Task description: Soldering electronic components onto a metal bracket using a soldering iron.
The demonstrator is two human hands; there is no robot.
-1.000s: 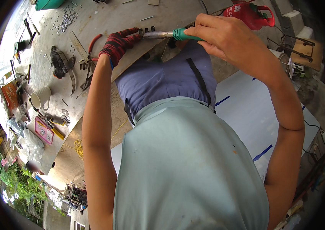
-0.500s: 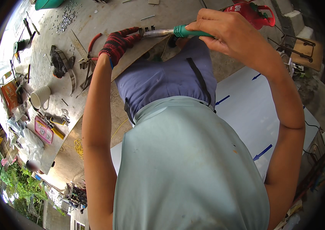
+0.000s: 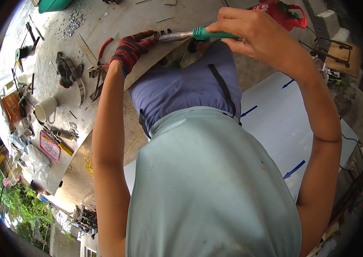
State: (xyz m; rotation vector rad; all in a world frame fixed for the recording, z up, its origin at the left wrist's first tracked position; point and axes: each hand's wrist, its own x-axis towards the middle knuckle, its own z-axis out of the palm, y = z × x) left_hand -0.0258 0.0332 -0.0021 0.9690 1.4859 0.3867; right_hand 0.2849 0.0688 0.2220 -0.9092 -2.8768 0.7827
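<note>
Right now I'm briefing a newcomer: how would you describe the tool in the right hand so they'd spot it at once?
On the large grey table, follow the near edge to the upper middle. There, the bare right hand grips a slim tool pointing toward the gloved left hand. Its green handle and shiny metal shaft set it apart from the red-handled pliers nearby.

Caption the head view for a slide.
Gloved left hand at a small metal piece, bare right hand holding a green-handled tool.
</note>
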